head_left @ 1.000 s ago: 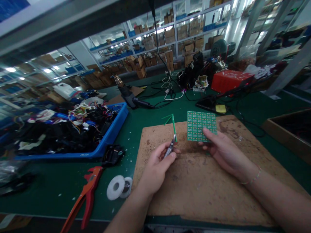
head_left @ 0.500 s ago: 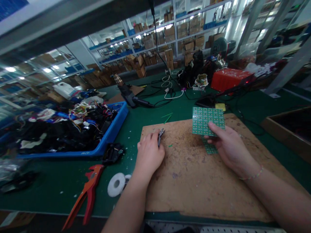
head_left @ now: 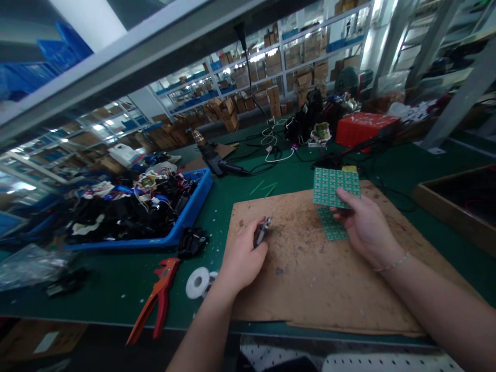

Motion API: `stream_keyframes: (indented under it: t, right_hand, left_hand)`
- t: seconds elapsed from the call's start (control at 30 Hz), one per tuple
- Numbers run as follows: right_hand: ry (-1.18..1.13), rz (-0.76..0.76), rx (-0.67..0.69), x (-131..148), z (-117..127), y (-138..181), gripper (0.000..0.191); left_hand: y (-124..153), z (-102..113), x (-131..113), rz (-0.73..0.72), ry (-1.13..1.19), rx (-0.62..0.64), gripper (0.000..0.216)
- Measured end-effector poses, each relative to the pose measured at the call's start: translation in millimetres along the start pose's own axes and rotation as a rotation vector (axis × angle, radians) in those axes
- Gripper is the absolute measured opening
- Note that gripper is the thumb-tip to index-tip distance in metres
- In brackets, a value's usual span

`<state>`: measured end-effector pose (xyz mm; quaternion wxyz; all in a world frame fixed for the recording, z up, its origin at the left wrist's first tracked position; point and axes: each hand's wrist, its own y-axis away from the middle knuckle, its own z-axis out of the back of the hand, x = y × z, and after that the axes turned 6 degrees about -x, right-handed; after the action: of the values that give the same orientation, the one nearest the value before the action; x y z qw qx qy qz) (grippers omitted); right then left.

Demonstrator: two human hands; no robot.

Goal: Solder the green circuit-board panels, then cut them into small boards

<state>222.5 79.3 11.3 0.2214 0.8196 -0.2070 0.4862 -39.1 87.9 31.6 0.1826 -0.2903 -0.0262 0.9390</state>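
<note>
Left fingers [head_left: 252, 230] wrapped round cutters [head_left: 262, 232], green strips [head_left: 272, 189] beyond them; right fingers [head_left: 346, 198] pinch board [head_left: 326, 185], second board [head_left: 330, 225] just below; strip now gone from cutters' tips, so that cut seems done.

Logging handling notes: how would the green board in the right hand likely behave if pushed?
Probably stiff: the board, held near its lower edge by the right hand, shows no clear sag. Likely light: it looks thin.

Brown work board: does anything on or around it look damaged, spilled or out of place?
The work board looks worn, blotched with dark marks. Just beyond its far edge, loose green strips lie at odd angles, like stray scraps.
</note>
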Motion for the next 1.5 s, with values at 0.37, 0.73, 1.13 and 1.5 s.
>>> stream_keyframes:
  t: [0.37,0.73,1.13,1.5]
  right_hand:
    - [-0.033,0.013,-0.010,0.6,2.6,-2.5,0.024]
    - [0.042,0.046,0.061,-4.4,3.7,-3.0,0.032]
    - [0.210,0.113,0.342,-2.3,-0.1,14.9,0.033]
    - [0.470,0.096,0.655,0.4,-3.5,36.2,0.035]
  left_hand:
    - [-47.1,11.9,-3.7,-0.001,0.036,0.129,0.062]
    - [-79.8,14.3,10.0,0.042,-0.179,0.152,0.043]
    - [5.7,2.5,3.9,0.088,-0.004,-0.183,0.034]
    - [17.1,-34.3,-51.5,0.177,1.017,-0.124,0.047]
